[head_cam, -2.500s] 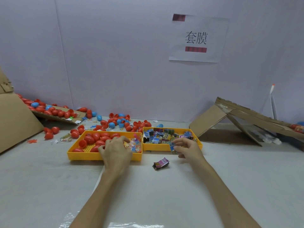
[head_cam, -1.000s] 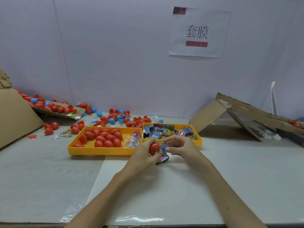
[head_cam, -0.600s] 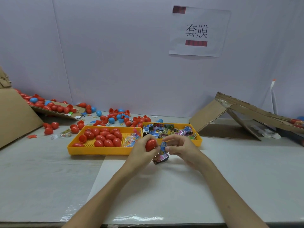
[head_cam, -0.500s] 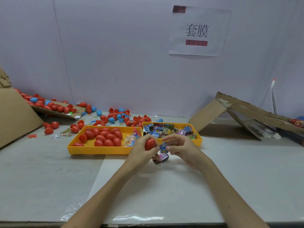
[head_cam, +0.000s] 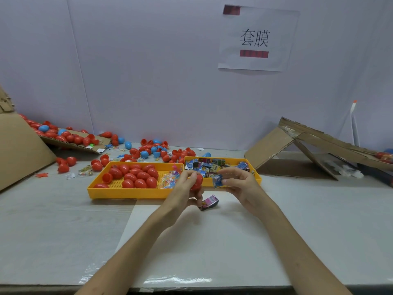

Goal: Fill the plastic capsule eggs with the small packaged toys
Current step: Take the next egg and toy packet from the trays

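Observation:
My left hand (head_cam: 184, 189) grips a red capsule egg (head_cam: 197, 181) just in front of the trays. My right hand (head_cam: 240, 184) pinches a small blue packaged toy (head_cam: 217, 181) a short gap to the right of the egg. A pink and purple toy packet (head_cam: 209, 202) lies on the table below both hands. The left yellow tray (head_cam: 127, 192) holds several red eggs (head_cam: 136, 175) and some clear packets. Several small packaged toys (head_cam: 212, 165) fill the right yellow tray (head_cam: 258, 177).
Loose red and blue eggs (head_cam: 153, 149) litter the table behind the trays and a cardboard flap (head_cam: 70, 141) at far left. A folded cardboard box (head_cam: 308, 147) leans at the right, another cardboard sheet (head_cam: 19, 150) at the left edge. A paper sign (head_cam: 255, 39) hangs on the wall.
My left hand took a red egg from the left tray and brought it to the middle. My right hand brought the blue packet beside it; in the last half second the two drew slightly apart.

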`<act>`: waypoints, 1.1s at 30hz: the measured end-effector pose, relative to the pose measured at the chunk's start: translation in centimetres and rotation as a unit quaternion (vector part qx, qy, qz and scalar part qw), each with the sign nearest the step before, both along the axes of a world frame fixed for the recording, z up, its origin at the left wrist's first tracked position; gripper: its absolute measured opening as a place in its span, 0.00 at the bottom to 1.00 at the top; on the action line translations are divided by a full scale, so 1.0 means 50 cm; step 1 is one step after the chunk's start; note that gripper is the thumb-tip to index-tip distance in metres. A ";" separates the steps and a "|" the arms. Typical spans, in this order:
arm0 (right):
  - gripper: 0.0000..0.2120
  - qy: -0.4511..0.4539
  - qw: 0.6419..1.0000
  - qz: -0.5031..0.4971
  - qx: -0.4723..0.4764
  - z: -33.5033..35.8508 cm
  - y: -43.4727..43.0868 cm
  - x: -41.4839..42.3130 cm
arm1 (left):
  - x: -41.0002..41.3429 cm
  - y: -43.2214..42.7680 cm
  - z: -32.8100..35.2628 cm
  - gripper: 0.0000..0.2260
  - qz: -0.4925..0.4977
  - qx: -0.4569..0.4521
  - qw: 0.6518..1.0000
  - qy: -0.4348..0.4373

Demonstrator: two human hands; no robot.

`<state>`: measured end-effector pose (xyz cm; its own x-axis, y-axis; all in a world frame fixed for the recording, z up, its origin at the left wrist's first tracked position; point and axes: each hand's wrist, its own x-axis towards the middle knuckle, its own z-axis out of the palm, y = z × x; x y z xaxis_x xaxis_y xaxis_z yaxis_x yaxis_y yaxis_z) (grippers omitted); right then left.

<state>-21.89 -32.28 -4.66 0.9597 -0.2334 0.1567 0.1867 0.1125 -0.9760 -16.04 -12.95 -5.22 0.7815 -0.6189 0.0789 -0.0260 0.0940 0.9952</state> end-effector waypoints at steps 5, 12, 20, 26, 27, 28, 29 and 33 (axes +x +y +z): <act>0.13 0.009 0.999 -0.008 -0.034 0.001 0.005 -0.002 | -0.007 0.003 0.006 0.15 -0.006 -0.016 0.999 0.029; 0.14 0.006 0.999 0.024 -0.035 0.003 0.014 -0.008 | -0.017 0.005 0.012 0.15 -0.040 -0.013 0.997 0.062; 0.15 -0.007 0.996 0.075 -0.044 0.005 0.023 -0.013 | -0.012 0.004 0.004 0.16 -0.052 -0.006 0.996 0.073; 0.13 -0.012 0.996 0.078 -0.040 0.003 0.024 -0.010 | -0.014 0.001 0.002 0.13 -0.055 0.020 0.996 0.067; 0.13 -0.012 0.996 0.080 -0.036 0.003 0.025 -0.010 | -0.014 0.001 0.003 0.13 -0.054 0.022 0.996 0.069; 0.12 -0.012 0.996 0.080 -0.033 0.003 0.025 -0.010 | -0.014 0.001 0.004 0.13 -0.053 0.023 0.996 0.070; 0.12 -0.013 0.996 0.076 -0.033 0.003 0.025 -0.010 | -0.014 0.001 0.004 0.13 -0.053 0.024 0.996 0.071; 0.11 -0.024 0.998 0.046 -0.040 0.001 0.026 -0.009 | -0.012 -0.001 0.006 0.13 -0.043 0.030 0.996 0.075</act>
<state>-22.32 -30.98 -4.59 0.9672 -0.1295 0.2183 0.2265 0.0526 -0.9726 -16.66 -12.99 -4.90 0.7251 -0.6848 -0.0733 0.1284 0.0299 0.9913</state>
